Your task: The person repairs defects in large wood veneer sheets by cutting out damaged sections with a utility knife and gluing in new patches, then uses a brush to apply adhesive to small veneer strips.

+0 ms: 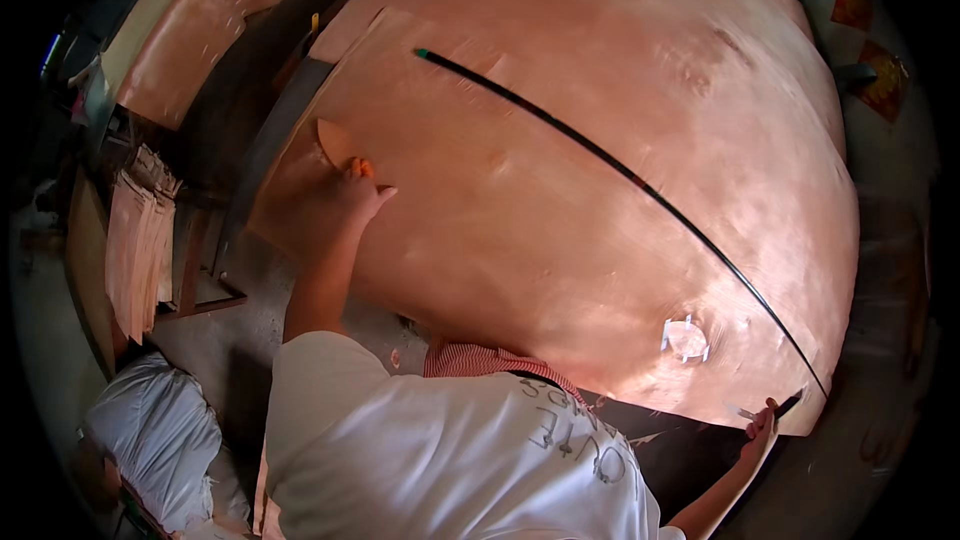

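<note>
A broad reddish-tan wood veneer sheet [560, 220] fills the middle in front of me. My left hand [362, 195] is at its left part, fingers closed on a small curved piece of veneer [340, 142] that stands up from the surface. Orange covering shows on those fingers. Near the sheet's lower right corner, my right hand [762, 422] is wrapped round a knife [790, 403] with a dark handle and a pale blade. A long black strip [600, 152] with a green end lies slantwise across the sheet. White tape surrounds a pale round patch [687, 339].
To the left stand a bundle of veneer strips [140, 240] and a metal frame [205, 305]. Further back lie more veneer sheets [190, 40]. A white sack [160, 435] sits at the lower left. Reddish square pieces [880, 80] are on the floor at right.
</note>
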{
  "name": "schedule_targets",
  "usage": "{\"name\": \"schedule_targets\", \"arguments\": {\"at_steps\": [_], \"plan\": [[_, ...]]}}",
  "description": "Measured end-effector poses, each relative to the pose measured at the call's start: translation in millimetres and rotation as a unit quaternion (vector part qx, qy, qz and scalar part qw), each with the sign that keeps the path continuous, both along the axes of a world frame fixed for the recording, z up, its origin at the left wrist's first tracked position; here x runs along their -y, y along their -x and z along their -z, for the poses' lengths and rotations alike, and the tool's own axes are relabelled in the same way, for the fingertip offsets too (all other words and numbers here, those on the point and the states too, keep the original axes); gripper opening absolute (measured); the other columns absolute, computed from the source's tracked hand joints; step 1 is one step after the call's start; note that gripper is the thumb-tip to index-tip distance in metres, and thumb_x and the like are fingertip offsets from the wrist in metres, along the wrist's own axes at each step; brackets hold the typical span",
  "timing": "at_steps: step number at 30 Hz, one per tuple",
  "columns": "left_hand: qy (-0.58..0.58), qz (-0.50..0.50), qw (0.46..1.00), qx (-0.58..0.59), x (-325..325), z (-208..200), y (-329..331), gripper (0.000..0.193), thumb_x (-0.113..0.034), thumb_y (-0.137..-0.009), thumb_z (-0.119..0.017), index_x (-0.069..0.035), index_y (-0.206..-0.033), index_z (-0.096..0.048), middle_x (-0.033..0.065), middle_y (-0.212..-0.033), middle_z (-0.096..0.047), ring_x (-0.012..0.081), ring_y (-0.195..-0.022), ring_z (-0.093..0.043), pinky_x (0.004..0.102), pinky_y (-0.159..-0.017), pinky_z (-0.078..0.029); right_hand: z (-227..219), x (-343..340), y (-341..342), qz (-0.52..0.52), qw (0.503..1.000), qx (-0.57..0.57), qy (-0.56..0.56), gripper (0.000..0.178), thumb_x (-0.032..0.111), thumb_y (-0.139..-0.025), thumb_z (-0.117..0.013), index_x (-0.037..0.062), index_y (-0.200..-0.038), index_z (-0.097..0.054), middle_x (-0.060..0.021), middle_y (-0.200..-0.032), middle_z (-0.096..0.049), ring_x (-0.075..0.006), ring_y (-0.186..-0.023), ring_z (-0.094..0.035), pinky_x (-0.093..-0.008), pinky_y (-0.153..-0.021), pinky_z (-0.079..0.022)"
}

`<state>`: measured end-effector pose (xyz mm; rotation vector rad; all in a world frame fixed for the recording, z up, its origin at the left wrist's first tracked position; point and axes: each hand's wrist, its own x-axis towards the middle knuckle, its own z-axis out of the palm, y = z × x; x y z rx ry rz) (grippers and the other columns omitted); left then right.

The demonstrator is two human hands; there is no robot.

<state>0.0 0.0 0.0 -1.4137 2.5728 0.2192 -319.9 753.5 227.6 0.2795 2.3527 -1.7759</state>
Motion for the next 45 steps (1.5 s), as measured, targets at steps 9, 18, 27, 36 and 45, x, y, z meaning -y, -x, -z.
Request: {"name": "schedule_targets", "arguments": {"at_steps": [9, 18, 27, 36, 45], "plan": [[0.094, 0.148, 0.963, -0.204, 62.6, 69.6, -72.4, 0.047, -0.032, -0.082, -0.054, -0.001, -0.117, -0.049, 0.0182, -0.126, -0.043, 0.0321, -0.112, -0.044, 0.0368, -0.092, -0.039, 38.5, 171.0, -171.6, -0.059, 0.971, 0.146, 0.180, 0.028, 0.012, -0.086, -0.048, 0.0031, -0.113, -0.048, 0.0018, -0.068, -0.044, -0.0039, -0.047, -0.033, -0.0172, -0.037, -0.022], [-0.027, 0.256, 0.940, -0.224, 80.7, 63.4, -114.4, 0.044, -0.016, -0.085, -0.049, 0.000, -0.126, -0.041, 0.0122, -0.137, -0.032, 0.0289, -0.121, -0.036, 0.0338, -0.098, -0.034, 32.8, 275.9, -304.9, -0.189, 0.967, 0.119, 0.123, 0.015, 0.016, -0.086, -0.056, 0.0026, -0.091, -0.052, -0.0008, -0.060, -0.049, -0.0034, -0.040, -0.029, -0.0195, -0.039, -0.021], [0.011, 0.300, 0.944, -0.137, 83.9, 69.4, -113.3, 0.053, -0.025, -0.083, -0.054, 0.000, -0.127, -0.038, 0.0133, -0.137, -0.031, 0.0277, -0.124, -0.034, 0.0351, -0.098, -0.035, 64.9, 278.2, -428.3, -0.203, 0.960, 0.079, 0.179, 0.026, 0.024, -0.077, -0.067, 0.0032, -0.076, -0.052, -0.0043, -0.055, -0.050, -0.0089, -0.042, -0.039, -0.0216, -0.041, -0.026], [0.000, 0.362, 0.932, -0.015, 96.6, 43.6, -105.3, 0.050, -0.033, -0.083, -0.054, -0.002, -0.121, -0.046, 0.0134, -0.133, -0.037, 0.0288, -0.120, -0.036, 0.0383, -0.092, -0.040, 115.9, 282.8, -584.0, -0.059, 0.959, 0.053, 0.273, 0.028, 0.026, -0.076, -0.062, 0.0007, -0.082, -0.051, -0.0012, -0.053, -0.046, -0.0088, -0.045, -0.040, -0.0229, -0.051, -0.036], [-0.032, 0.437, 0.887, -0.144, 127.8, 46.9, -100.9, 0.028, -0.026, -0.081, -0.055, -0.006, -0.100, -0.057, 0.0092, -0.113, -0.048, 0.0266, -0.104, -0.048, 0.0390, -0.080, -0.046, 138.7, 392.8, -606.7, -0.056, 0.912, 0.131, 0.386, 0.024, 0.017, -0.077, -0.062, -0.0014, -0.087, -0.051, -0.0018, -0.057, -0.047, -0.0095, -0.048, -0.043, -0.0228, -0.047, -0.031]]}}
